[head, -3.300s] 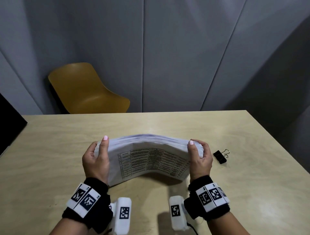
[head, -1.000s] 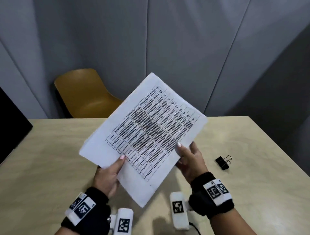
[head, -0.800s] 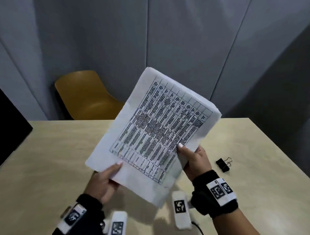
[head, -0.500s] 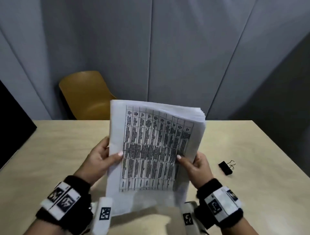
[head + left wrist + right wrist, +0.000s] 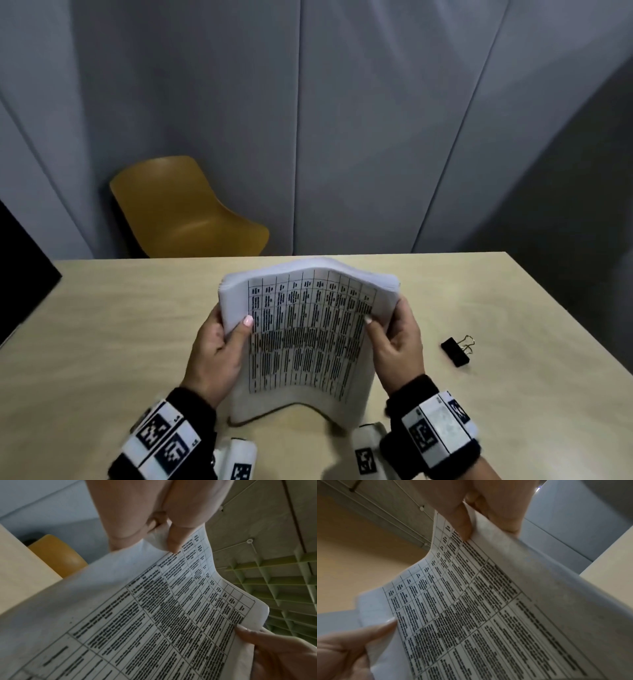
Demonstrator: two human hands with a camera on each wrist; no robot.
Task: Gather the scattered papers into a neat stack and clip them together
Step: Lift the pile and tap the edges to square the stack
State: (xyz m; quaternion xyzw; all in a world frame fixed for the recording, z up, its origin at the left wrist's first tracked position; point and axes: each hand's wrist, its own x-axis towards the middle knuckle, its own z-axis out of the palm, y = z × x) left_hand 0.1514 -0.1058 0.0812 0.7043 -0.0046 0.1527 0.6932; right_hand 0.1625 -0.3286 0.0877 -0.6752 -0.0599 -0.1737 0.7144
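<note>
A thick stack of white papers (image 5: 305, 339) with a printed table on its front sheet stands on its lower short edge on the wooden table (image 5: 102, 342), bowed toward me. My left hand (image 5: 219, 346) grips its left long edge, thumb on the front sheet. My right hand (image 5: 397, 342) grips the right long edge the same way. In the left wrist view the stack (image 5: 154, 615) fills the frame under my left hand (image 5: 164, 534). In the right wrist view the stack (image 5: 488, 601) hangs from my right hand (image 5: 471, 524). A black binder clip (image 5: 457, 350) lies on the table right of my right hand, untouched.
A mustard-yellow chair (image 5: 181, 209) stands behind the table's far edge, against grey wall panels. A dark object (image 5: 20, 274) sits at the table's left edge. The table's right edge runs diagonally past the clip.
The stack was lifted off the table, turned from landscape to portrait in the air, then lowered; its short edge now rests on the table. Both hands kept hold. The clip stayed put.
</note>
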